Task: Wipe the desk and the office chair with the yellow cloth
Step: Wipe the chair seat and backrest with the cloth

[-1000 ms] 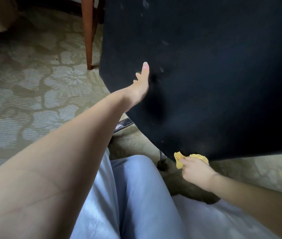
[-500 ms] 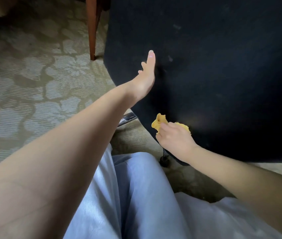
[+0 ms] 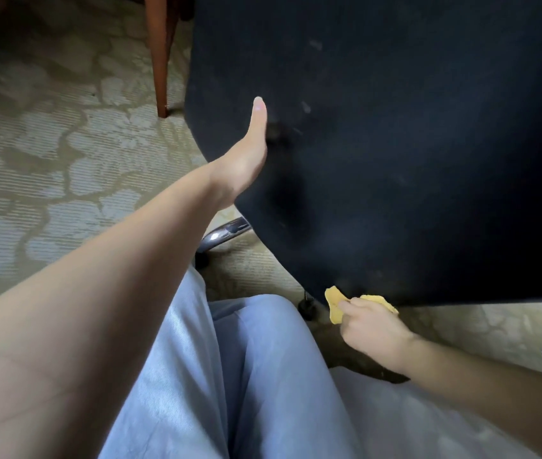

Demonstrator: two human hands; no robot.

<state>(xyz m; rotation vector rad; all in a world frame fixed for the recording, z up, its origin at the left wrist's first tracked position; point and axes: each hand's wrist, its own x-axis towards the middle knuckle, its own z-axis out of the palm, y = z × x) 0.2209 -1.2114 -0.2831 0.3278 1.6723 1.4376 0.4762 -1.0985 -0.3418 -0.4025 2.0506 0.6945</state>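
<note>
Office chair (image 3: 395, 160) may swivel off flat, open left hand (image 3: 246, 160) as right hand (image 3: 372, 329), gripping yellow cloth (image 3: 334, 301), wipes its lower edge.

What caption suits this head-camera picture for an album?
Left hand flat against the black office chair; right hand holds the yellow cloth at its lower edge.
</note>
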